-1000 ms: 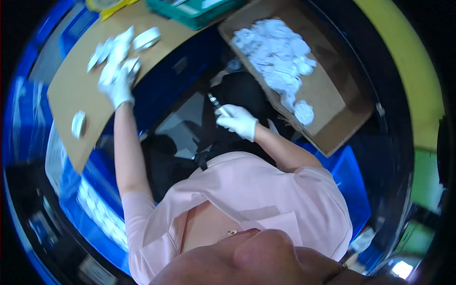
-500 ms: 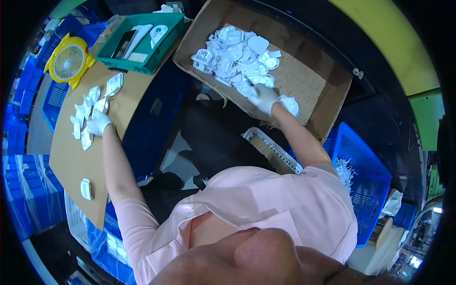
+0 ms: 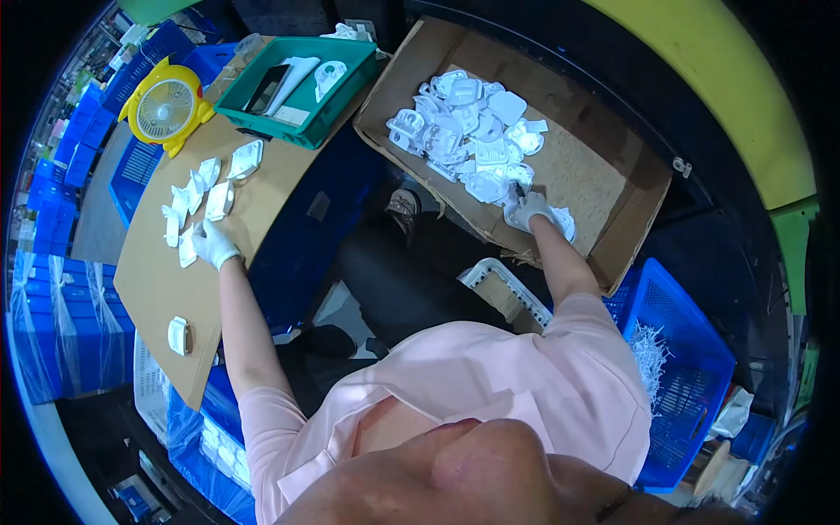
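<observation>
My left hand [image 3: 213, 243], in a white glove, is over the tabletop with its fingers closed at the edge of a small white plastic part [image 3: 187, 248]. Beside it lie several similar white parts [image 3: 219, 201]. Over the near side of a cardboard box [image 3: 643, 206], my gloved right hand [image 3: 532, 212] has its fingers closed round a slim dark tool [image 3: 520, 189], whose exact kind I cannot make out. White plastic pieces [image 3: 490, 152] are heaped in the box just beyond that hand. A round white piece [image 3: 564, 224] lies partly behind my right wrist.
A yellow fan [image 3: 166, 109] and a green tray [image 3: 346, 105] stand at the table's [image 3: 157, 297] far end. One white part [image 3: 178, 336] lies apart near the table's front. A blue crate [image 3: 691, 376] with white shreds and a white basket [image 3: 490, 269] are close to my right arm.
The whole view has shifted. My left hand has drawn back toward me, from a farther white part to a nearer one. My right hand has moved slightly right along the box's near side.
</observation>
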Available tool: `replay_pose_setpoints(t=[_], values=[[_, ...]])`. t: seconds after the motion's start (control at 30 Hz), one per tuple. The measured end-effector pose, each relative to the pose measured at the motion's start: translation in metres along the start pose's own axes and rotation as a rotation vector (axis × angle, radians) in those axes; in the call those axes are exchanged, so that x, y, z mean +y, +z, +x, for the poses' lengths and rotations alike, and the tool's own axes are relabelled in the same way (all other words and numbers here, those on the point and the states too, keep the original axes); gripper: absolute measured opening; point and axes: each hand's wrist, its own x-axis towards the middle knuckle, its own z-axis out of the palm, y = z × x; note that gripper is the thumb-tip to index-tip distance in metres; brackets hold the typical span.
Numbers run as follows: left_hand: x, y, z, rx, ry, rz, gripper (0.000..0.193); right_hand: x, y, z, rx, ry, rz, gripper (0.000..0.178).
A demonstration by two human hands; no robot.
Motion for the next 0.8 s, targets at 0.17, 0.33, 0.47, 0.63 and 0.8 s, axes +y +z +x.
replay_pose_setpoints(t=[0.17, 0.33, 0.47, 0.63, 0.8], values=[[-0.015, -0.01, 0.001, -0.162, -0.11, -0.24, 0.029, 0.003, -0.013, 0.003, 0.279, -0.06, 0.393, 0.037], [-0.023, -0.021, 0.009, -0.286, -0.256, -0.588, 0.023, -0.038, 0.003, 0.022, 0.144, -0.324, 0.649, 0.033], [-0.027, -0.02, 0.013, -0.312, -0.366, -0.792, 0.022, -0.049, 0.02, 0.046, 0.191, -0.178, 0.436, 0.033], [-0.064, -0.046, 0.036, -0.389, -0.514, -1.06, 0.026, -0.068, -0.031, -0.005, 0.386, -0.364, 0.48, 0.037], [-0.05, -0.051, 0.026, -0.498, -0.637, -1.355, 0.035, -0.039, -0.125, -0.101, 0.648, -0.51, 0.361, 0.033]])
